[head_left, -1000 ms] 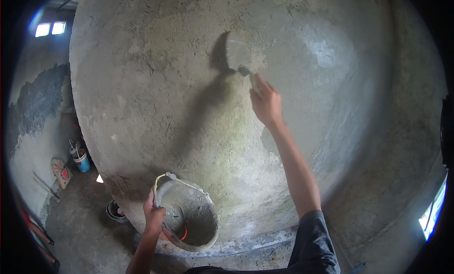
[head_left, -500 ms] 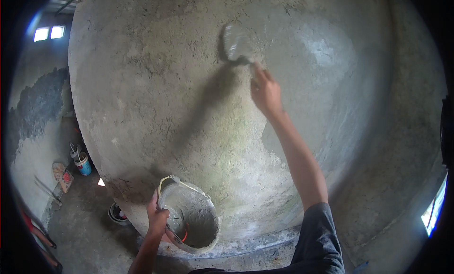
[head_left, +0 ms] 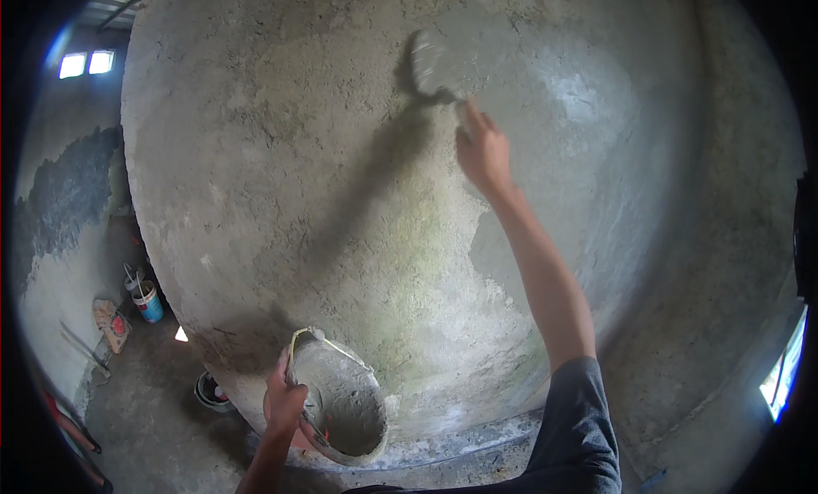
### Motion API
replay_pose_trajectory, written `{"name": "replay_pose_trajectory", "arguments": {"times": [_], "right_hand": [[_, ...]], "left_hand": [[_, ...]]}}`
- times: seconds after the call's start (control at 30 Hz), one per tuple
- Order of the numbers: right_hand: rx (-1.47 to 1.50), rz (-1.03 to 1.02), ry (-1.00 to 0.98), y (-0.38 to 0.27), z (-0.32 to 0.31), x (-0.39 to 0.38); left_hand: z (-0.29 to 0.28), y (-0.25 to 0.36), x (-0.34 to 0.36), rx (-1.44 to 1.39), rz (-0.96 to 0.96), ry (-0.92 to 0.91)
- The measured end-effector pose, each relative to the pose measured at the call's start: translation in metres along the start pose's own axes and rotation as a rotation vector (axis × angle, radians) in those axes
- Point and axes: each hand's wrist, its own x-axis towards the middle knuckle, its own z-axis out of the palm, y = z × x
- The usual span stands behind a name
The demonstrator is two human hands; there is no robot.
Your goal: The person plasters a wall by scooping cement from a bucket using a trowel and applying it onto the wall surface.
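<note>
**Trowel laid against a curved wall, with the bucket held below**

The right hand, above and to the right of the bucket, is closed around the trowel's handle; the blade lies nearly flat on the wall, well above the bucket. The left hand, at the bucket's left side, grips its rim. The bucket is tilted, its mouth showing grey wet mix inside. A smooth, damp coat covers wall above and to the right of the bucket; directly above the bucket the surface is rough and pitted.

For a sound finish, the blade is best held at a shallow angle with its leading edge slightly raised and pressure even, since a corner digging in would probably score the coat. Strokes overlapping the coat's edge should blend the join. The bucket is best kept steady and tipped no further, lest mix spill. How much mix lies behind the blade cannot be told.
</note>
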Motion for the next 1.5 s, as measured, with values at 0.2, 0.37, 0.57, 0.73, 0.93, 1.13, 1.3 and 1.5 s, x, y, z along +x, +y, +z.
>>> {"name": "replay_pose_trajectory", "arguments": {"times": [0.2,0.37,0.57,0.73,0.93,1.13,1.3,1.5], "right_hand": [[0.175,0.174,0.083,0.02,-0.023,0.021],[-0.18,0.08,0.299,0.085,-0.049,0.05],[-0.023,-0.057,-0.021,0.048,-0.011,0.011],[0.109,-0.023,-0.126,0.033,-0.02,0.003],[0.002,0.238,0.045,0.042,-0.012,-0.008],[0.06,-0.126,-0.088,0.019,-0.004,-0.055],[-0.109,0.09,0.178,0.063,-0.03,-0.034],[0.007,-0.066,-0.066,0.03,0.002,-0.072]], "left_hand": [[0.002,0.006,0.001,-0.046,0.05,-0.021],[0.0,-0.002,0.0,-0.016,0.019,-0.022],[-0.005,-0.023,0.001,0.124,-0.011,0.027],[-0.001,-0.017,0.001,0.071,0.023,0.015],[0.011,0.005,-0.003,-0.016,0.008,0.016],[0.003,-0.003,-0.003,0.174,0.0,0.017],[0.004,-0.014,0.0,0.086,0.0,0.003],[0.006,-0.01,0.0,0.066,-0.007,-0.009]]}}
